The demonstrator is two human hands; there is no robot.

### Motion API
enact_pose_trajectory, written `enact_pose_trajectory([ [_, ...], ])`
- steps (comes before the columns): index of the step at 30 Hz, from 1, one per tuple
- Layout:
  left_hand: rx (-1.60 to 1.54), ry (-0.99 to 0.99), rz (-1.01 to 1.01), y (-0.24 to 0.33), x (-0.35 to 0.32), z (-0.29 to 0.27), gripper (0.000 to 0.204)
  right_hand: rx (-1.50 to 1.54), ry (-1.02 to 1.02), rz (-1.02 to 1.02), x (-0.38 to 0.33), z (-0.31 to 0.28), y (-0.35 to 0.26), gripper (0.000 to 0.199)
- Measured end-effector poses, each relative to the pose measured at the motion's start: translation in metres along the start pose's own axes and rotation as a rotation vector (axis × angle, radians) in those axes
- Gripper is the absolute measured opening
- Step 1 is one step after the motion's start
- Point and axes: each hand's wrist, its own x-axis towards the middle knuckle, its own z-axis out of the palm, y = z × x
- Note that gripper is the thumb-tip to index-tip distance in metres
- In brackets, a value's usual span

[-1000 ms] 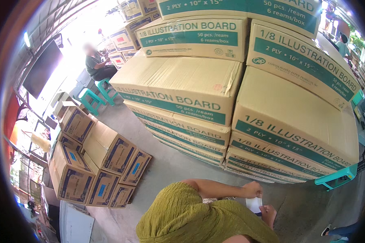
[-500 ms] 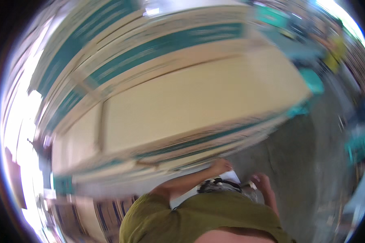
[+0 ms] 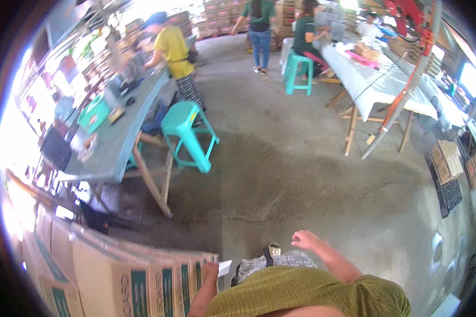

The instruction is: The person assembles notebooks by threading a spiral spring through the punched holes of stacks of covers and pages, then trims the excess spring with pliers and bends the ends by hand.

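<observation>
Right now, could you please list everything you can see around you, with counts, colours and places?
Co-workers: at least four, one yellow top, two green, one white, toward the back.
Stools: at least two, teal, beside left table and under a seated co-worker.
Left table: one, blue-grey, left.
Basket: one, green, on left table.
Right table: one, pale covering, upper right.
Pole: one, greyish, slanting by right table.
Boxes: several, brown with green bands, lower left.
Cartons: many, brown, right edge and back.
Floor: one, grey, middle.
Paper: one, white, in left hand.
Top: one, olive, lower edge.
Left hand: one, bare, lower centre.
Right hand: one, bare, right of it.
</observation>
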Motion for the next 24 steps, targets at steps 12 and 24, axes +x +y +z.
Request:
enact_pose_trajectory([
  [12,-0.285,0.007,-0.002,0.211,0.211,-0.048,0.004,0.256,0.033,0.149,0.085,-0.104,0.058,0.042],
  [24,0.519,-0.278,0.264,0.358,0.572,-0.132,0.035,0.241,0.207,0.117,0.461,-0.331,0.085,0.04],
])
